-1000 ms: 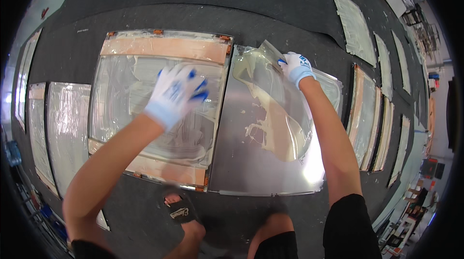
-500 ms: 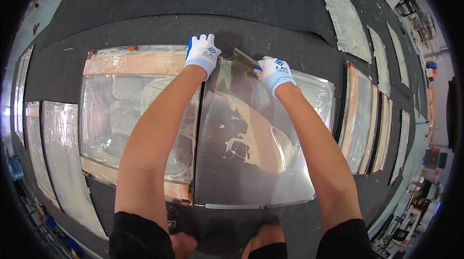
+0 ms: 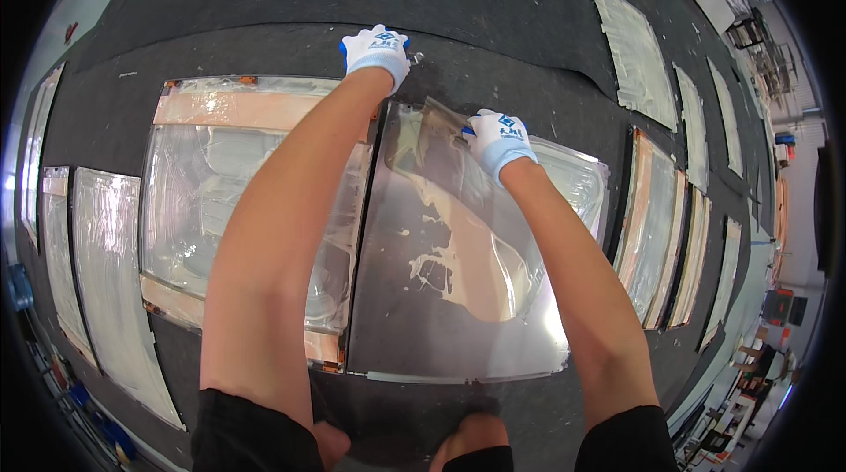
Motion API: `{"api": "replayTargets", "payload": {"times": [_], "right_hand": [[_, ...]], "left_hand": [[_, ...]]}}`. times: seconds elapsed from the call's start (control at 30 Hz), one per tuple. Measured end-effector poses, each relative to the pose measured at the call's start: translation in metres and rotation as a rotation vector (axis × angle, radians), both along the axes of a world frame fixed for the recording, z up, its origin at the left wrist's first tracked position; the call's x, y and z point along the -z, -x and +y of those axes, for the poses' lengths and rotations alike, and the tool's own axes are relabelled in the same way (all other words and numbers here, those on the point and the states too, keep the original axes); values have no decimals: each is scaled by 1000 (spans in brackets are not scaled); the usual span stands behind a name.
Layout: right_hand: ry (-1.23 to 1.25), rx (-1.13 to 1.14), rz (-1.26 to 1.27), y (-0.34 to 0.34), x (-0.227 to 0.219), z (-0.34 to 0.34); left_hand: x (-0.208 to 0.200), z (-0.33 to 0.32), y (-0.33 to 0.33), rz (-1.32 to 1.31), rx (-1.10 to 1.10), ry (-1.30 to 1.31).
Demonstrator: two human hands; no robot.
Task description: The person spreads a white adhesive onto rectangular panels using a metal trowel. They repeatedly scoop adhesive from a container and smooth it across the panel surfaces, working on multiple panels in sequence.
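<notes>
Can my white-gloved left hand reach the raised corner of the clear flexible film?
Probably yes: your white-gloved left hand is close to the clear flexible film, and your right hand, pinching its edge farther along, leaves that corner uncovered.

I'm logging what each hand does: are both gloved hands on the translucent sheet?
No, the right hand grips the translucent sheet, while the left hand is apart from it, over the dark floor covering.
</notes>
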State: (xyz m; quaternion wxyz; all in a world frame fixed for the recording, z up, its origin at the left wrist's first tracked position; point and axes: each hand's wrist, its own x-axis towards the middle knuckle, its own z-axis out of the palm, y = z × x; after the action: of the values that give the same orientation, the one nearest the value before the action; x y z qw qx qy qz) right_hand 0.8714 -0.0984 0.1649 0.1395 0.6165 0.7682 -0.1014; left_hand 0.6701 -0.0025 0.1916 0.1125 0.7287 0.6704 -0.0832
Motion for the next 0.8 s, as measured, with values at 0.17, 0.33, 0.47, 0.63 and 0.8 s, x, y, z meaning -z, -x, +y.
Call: {"api": "replayTargets", "payload": {"times": [0.17,0.33,0.47,0.63,0.8], "right_hand": [[-14,-33,-6,2,0,2],[-27,-104,-8,10,2,8],[-12,-156,-35,24,2,17],[-16,-252,-90,30,6,15],[-161,-385,-214,53,21,-32]], "left_hand": [[-27,-44,45,-175,14,-161],[-86,-271,172,-462,627,-134],[-100,-445,225,-708,100,371],[-64,-550,192,-848,-605,287],[-49,-588,185,-838,-556,209]]}}
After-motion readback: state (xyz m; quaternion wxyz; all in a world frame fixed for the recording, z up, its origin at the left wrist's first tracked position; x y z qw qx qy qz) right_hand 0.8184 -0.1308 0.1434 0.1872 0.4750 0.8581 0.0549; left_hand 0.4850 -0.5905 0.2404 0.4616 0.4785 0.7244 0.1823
